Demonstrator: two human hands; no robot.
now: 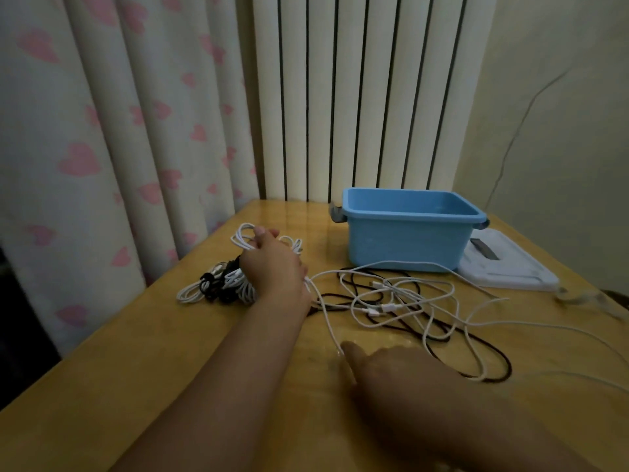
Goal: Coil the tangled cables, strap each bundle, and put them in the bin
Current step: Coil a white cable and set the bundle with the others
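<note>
My left hand (272,264) is closed around loops of a white cable (245,235) above a heap of white and black cable bundles (218,284) at the table's left. From that hand the white cable runs down to my right hand (384,366), which pinches it near the front of the table. A loose tangle of white and black cables (408,304) spreads across the middle. The blue bin (408,229) stands behind the tangle, open, with nothing visible inside.
A white lid (507,267) lies flat to the right of the bin. The wooden table (136,369) meets a heart-patterned curtain on the left and a radiator behind. A thin cable trails off the right edge.
</note>
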